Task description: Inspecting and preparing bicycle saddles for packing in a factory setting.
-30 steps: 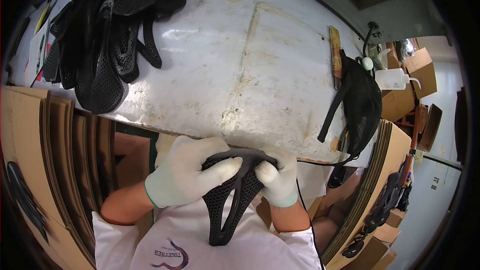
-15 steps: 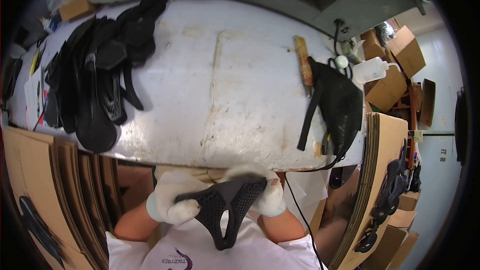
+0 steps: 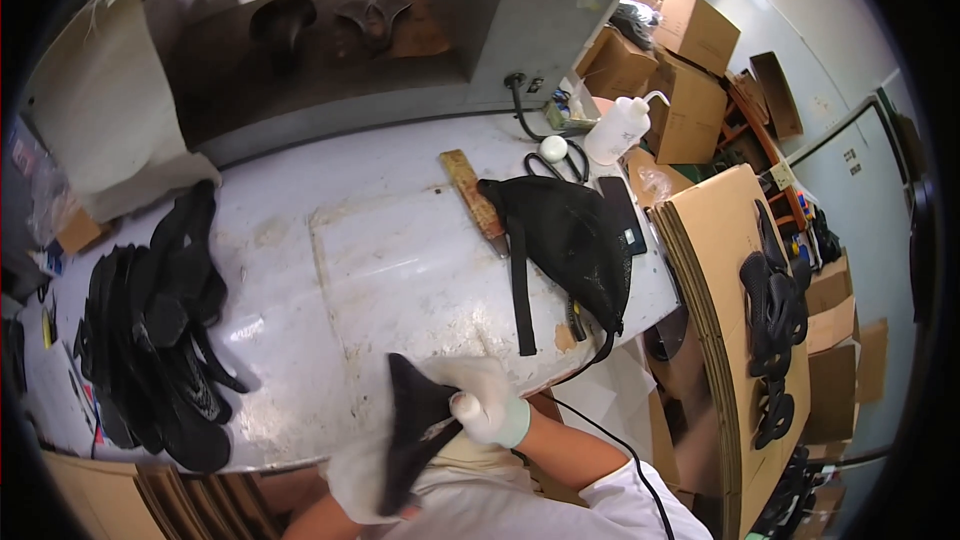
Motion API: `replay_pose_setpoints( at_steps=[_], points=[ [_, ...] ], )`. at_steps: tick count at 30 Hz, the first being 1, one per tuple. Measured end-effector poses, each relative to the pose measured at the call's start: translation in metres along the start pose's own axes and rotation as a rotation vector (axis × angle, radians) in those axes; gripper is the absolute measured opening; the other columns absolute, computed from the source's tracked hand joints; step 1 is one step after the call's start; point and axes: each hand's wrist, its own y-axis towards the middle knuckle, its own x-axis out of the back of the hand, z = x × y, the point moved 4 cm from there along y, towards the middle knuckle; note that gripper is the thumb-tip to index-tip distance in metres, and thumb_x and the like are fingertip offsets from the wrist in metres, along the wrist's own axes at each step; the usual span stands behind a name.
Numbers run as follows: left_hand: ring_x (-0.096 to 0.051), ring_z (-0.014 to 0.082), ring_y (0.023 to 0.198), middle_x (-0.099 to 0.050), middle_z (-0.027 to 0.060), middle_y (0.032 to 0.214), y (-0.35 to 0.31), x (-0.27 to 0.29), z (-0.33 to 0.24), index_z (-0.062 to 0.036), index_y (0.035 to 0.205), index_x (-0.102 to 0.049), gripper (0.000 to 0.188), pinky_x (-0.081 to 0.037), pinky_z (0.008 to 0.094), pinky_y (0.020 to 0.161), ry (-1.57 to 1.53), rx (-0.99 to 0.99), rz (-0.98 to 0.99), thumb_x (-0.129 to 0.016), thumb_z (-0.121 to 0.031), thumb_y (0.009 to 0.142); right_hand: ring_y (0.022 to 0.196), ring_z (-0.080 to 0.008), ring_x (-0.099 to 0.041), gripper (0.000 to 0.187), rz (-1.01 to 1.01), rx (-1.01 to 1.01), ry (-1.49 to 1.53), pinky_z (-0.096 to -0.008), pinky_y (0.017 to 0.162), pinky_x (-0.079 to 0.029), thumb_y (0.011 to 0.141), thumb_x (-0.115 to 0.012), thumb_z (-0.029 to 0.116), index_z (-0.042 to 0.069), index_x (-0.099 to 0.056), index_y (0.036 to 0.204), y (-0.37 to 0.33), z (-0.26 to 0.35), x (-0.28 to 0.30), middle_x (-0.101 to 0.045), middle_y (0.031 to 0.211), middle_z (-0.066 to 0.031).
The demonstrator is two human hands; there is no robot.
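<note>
- Small dark printing marked the white plastic squeeze bottle with a bent spout (image 3: 612, 132), too tiny to make out; a little pale label sat on the flat black rectangular slab (image 3: 620, 208) just beside the black fabric pouch with a strap (image 3: 570, 235).
- Counted on the right of the white, stained worktop (image 3: 280, 270): one bottle, one slab, one pouch, one small white ball (image 3: 552, 148) and one tool with a flat, worn yellow-brown handle (image 3: 470, 195), which lay against the pouch.
- Two dark saddle-shaped forms (image 3: 283, 22) stood in the recess of the grey metal cabinet (image 3: 400, 105) at the back.
- The heap of long black padded pieces (image 3: 150, 335) on the worktop's left overlapped too much to count.
- One black, saddle-shaped piece (image 3: 412, 420), blurred, was between the two gloved hands, in front of the person's body and across the near edge in view.
- The right hand (image 3: 490, 402) in its white glove had its grip clamped on that piece, thumb on the near side.
- The left hand (image 3: 355, 475), white-gloved and blurred, lay partly behind the piece; whether its grip was closed could not be told.
- Room for moving ran between heap and pouch, down to the worktop's near edge.
</note>
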Motion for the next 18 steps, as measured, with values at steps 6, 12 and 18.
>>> replay_pose_setpoints(
  at_steps=[6,12,18],
  points=[
    [-0.066,0.0453,0.119,-0.068,0.023,0.131,0.052,0.019,-0.013,0.0017,0.13,-0.069,0.069,-0.051,0.0457,0.105,-0.324,0.348,-0.174,-0.06,-0.059,0.097,0.076,-0.0435,-0.067,0.06,0.121,-0.024,-0.236,-0.0485,0.069,-0.053,0.097,-0.057,0.06,0.0,-0.068,0.092,-0.012,-0.022,-0.005,-0.066,0.081,-0.0212],
    [-0.061,0.0273,0.127,-0.064,0.0186,0.136,0.01,0.029,0.051,0.0056,0.144,-0.054,0.061,-0.052,0.0391,0.108,-0.422,0.446,-1.305,-0.053,-0.043,0.109,0.056,-0.0105,-0.059,0.056,0.589,-0.573,0.719,-0.0272,0.053,-0.045,0.101,-0.065,0.055,0.002,-0.066,0.083,-0.032,-0.006,0.008,-0.059,0.061,-0.0014],
    [-0.063,0.0441,0.121,-0.064,0.0291,0.134,0.077,0.029,0.02,0.0077,0.14,-0.056,0.066,-0.051,0.0546,0.101,-0.61,0.47,-0.552,-0.056,-0.049,0.106,0.043,-0.0228,-0.059,0.049,-0.323,-0.502,0.902,-0.0349,0.043,-0.047,0.104,-0.059,0.047,-0.002,-0.062,0.096,-0.072,-0.006,0.091,-0.063,0.062,-0.0114]
  ],
)
